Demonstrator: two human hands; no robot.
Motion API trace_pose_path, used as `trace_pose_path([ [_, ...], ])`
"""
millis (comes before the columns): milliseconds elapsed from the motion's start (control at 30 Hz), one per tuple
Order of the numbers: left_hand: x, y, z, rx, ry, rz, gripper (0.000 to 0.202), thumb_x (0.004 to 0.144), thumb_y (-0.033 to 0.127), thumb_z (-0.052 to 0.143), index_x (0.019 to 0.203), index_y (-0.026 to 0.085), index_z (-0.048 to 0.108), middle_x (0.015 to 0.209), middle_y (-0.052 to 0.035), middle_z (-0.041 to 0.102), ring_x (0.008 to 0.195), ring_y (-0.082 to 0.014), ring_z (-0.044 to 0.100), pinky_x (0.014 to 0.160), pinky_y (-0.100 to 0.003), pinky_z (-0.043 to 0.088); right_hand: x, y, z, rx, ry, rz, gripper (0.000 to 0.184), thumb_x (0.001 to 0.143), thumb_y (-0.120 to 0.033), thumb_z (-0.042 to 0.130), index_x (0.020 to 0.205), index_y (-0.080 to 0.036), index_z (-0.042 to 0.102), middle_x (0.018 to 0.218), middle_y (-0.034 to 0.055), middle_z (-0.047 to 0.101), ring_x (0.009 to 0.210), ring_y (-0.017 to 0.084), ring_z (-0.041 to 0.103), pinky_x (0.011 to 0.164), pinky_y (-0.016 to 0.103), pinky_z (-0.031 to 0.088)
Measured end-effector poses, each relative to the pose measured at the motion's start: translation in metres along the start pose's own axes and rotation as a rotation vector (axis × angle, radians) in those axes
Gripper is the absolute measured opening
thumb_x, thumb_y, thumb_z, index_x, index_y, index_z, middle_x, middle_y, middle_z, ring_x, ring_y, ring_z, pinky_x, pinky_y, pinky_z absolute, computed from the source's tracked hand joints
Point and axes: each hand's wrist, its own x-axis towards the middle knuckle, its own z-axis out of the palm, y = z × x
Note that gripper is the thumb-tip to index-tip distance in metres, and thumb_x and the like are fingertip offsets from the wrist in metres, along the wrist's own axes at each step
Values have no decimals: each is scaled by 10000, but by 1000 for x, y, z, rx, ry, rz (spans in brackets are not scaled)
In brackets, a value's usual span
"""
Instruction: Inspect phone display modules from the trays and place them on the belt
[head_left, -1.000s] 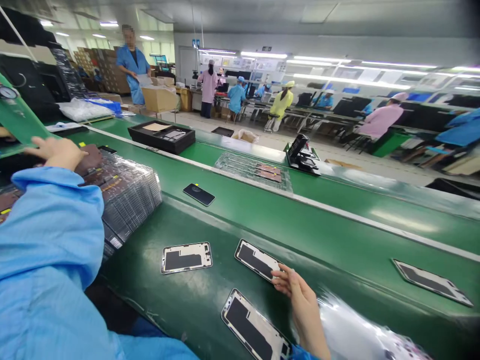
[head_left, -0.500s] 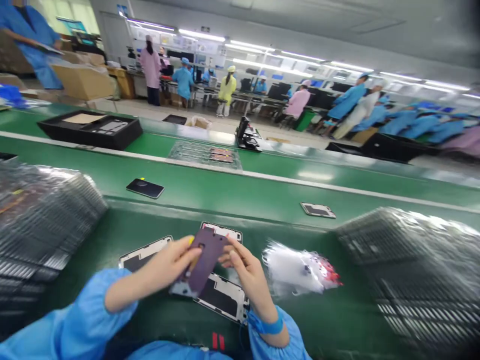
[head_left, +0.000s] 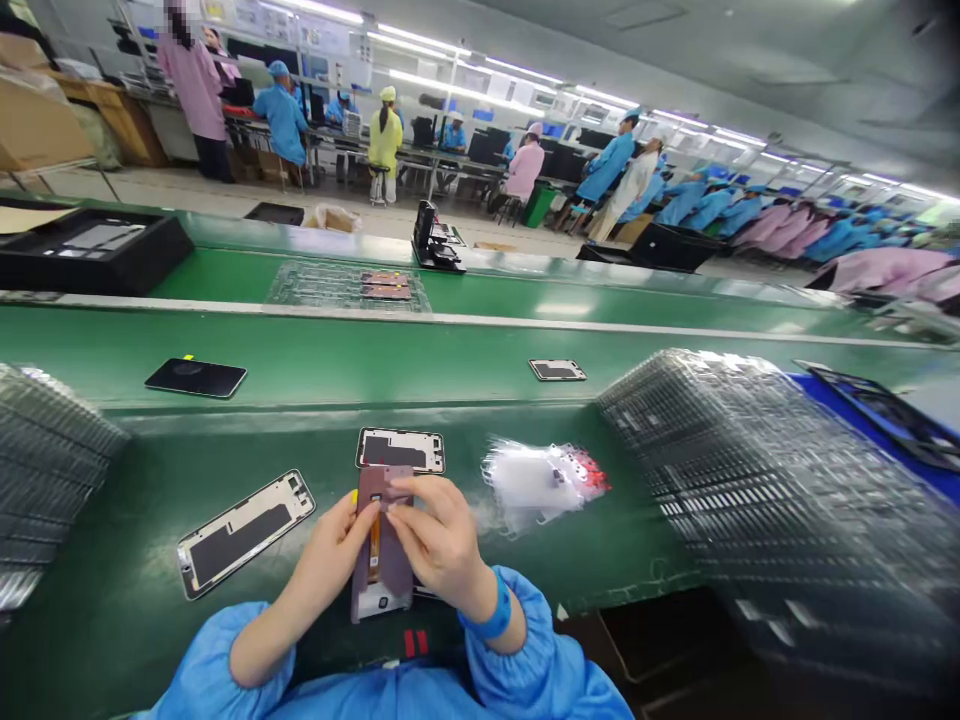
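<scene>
My left hand (head_left: 330, 553) and my right hand (head_left: 436, 541) together hold a brownish-purple phone panel (head_left: 379, 545) with an orange flex strip, upright above the green bench (head_left: 525, 560). The left fingers grip its left edge; the right fingers pinch its top right part. Just beyond the panel lies a phone frame (head_left: 400, 450), flat on the bench. Another phone frame (head_left: 244, 518) lies to the left at an angle. A heap of peeled clear film with red tabs (head_left: 544, 478) sits to the right of my hands.
Stacks of clear trays stand at the right (head_left: 757, 480) and left (head_left: 45, 460). On the conveyor belt (head_left: 420, 355) lie a black phone (head_left: 196, 377) and a small frame (head_left: 556, 370). A black tray (head_left: 82, 250) sits far left. Several people work at benches behind.
My view has swung right and down. My left hand came off the left tray stack, and both hands have brought the purple panel upright in front of me.
</scene>
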Motion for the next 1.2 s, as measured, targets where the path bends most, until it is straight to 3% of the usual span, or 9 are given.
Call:
trace_pose_path([
  [67, 2, 1, -2, 34, -38, 11, 369, 894, 536, 567, 946, 179, 639, 887, -64, 717, 832, -246, 653, 805, -351, 522, 4, -7, -5, 106, -25, 49, 157, 933, -160, 581, 939, -245, 713, 1101, 106, 723, 1010, 251, 677, 851, 443, 578],
  [200, -5, 9, 1, 95, -213, -18, 351, 910, 523, 537, 905, 183, 625, 761, -23, 668, 708, -206, 606, 659, -291, 477, 15, 6, -8, 203, -57, 348, 123, 922, -273, 638, 814, -218, 658, 1162, 112, 682, 1070, 243, 649, 917, 405, 534],
  [300, -14, 15, 3, 135, -266, -39, 370, 913, 541, 518, 845, 186, 599, 699, -7, 624, 654, -185, 558, 609, -276, 434, 20, 24, -6, 210, -206, 422, 117, 929, -322, 646, 903, -211, 675, 958, 55, 688, 866, 189, 655, 791, 326, 534],
  [367, -16, 16, 4, 155, -265, -43, 385, 910, 552, 517, 826, 184, 591, 665, 6, 591, 624, -173, 525, 586, -272, 409, 19, 29, -4, 121, -251, 302, 132, 971, -294, 593, 950, -211, 693, 799, 21, 647, 754, 174, 613, 698, 298, 504],
  [533, -7, 10, 4, 63, -217, -28, 384, 873, 560, 588, 851, 178, 614, 696, 4, 602, 661, -179, 540, 625, -276, 436, 9, 8, 0, -387, -122, -323, 236, 978, -100, 486, 891, -153, 700, 643, 36, 569, 600, 187, 479, 547, 333, 384],
  [633, 1, 10, 2, -55, -163, -20, 356, 868, 529, 623, 888, 173, 636, 754, -12, 653, 731, -190, 582, 708, -286, 479, 3, -7, 1, -419, -115, -486, 225, 955, -65, 497, 904, -147, 700, 640, 31, 572, 580, 176, 465, 525, 331, 374],
  [733, 3, 13, -1, -156, -187, -43, 372, 866, 521, 636, 971, 164, 654, 800, -28, 687, 754, -193, 605, 710, -280, 494, 3, -9, 0, -353, -82, -401, 210, 969, -100, 509, 941, -183, 699, 668, 23, 592, 615, 170, 501, 555, 322, 405],
  [933, -6, 15, 0, -53, -289, -70, 419, 870, 575, 605, 926, 160, 618, 696, 10, 605, 630, -159, 553, 583, -246, 441, 19, 9, -7, -97, -76, 67, 227, 1023, -252, 511, 905, -193, 696, 857, 64, 618, 816, 194, 580, 715, 336, 490],
  [1200, -17, 18, 1, 134, -284, -29, 385, 924, 538, 504, 895, 166, 600, 645, 32, 501, 578, -147, 480, 527, -242, 375, 28, 17, -21, -220, -261, -72, 298, 1052, -304, 462, 884, -189, 681, 804, 44, 566, 722, 165, 516, 639, 278, 432],
])
